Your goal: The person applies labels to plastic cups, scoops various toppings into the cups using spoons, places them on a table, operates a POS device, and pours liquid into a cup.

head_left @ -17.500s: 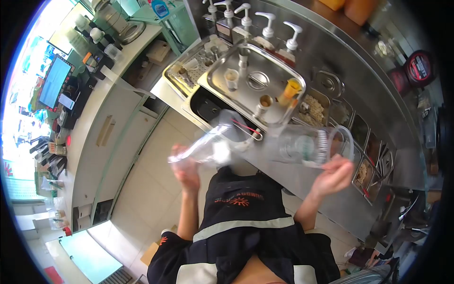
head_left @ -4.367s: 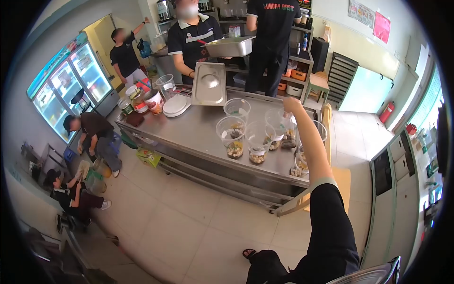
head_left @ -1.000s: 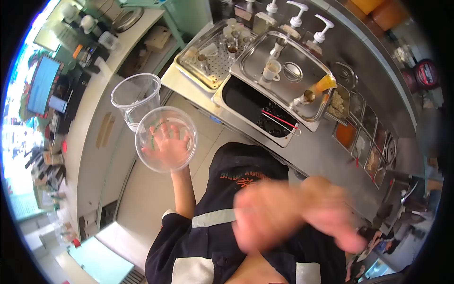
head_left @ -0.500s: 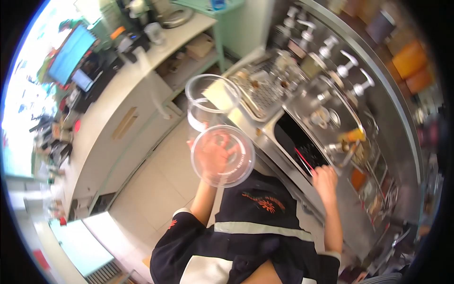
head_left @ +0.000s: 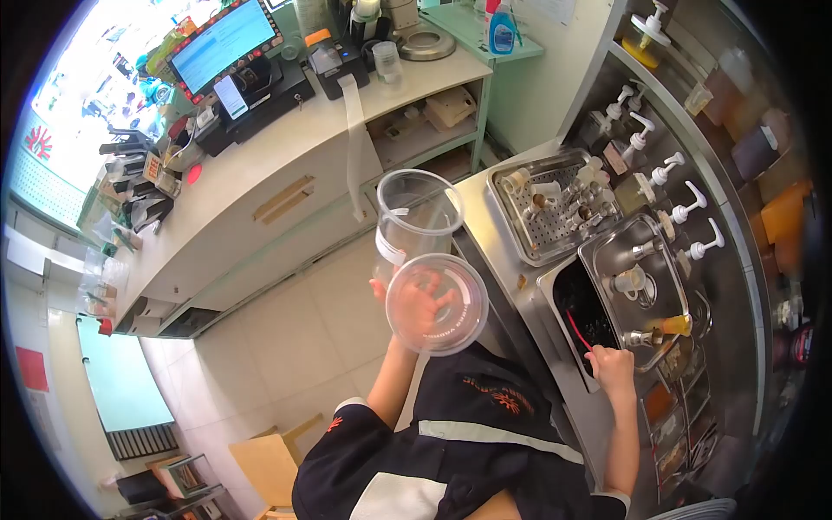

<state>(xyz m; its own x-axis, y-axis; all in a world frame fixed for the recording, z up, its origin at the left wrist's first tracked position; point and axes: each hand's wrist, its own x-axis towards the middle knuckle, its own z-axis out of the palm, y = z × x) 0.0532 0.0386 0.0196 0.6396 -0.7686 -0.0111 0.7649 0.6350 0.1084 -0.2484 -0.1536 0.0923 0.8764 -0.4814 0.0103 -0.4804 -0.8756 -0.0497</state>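
- Shop service corner: a stainless-steel worktop (head_left: 598, 425) on the right, a tiled floor (head_left: 295, 338) below.
- Left hand (head_left: 419, 305): its grip is clamped on clear plastic, held in the air over the floor. A clear cup (head_left: 420, 201) has its mouth upward; overlapping it is a second clear piece (head_left: 459, 308), cup or lid, I cannot tell which, with fingers visible through it.
- Right hand (head_left: 614, 368): fingers wrapped together around a red handle (head_left: 578, 332), its far end in a pale-rimmed bin (head_left: 569, 341) with black contents.
- Likely trouble: thin plastic could buckle if squeezed hard, or slip to the floor if the left grip slackens. A hasty, tilted lift of the red handle could spill black contents over the rim.
- Beside the bin: a steel tray (head_left: 617, 247) carrying a small yellow cup (head_left: 677, 325), and a perforated tray (head_left: 511, 217) of small cups. White pumps (head_left: 689, 204) stand behind.
- Farther left: a pale worktop (head_left: 243, 178) with a lit screen (head_left: 227, 43) and a printer (head_left: 338, 65), its paper strip (head_left: 354, 147) hanging down.
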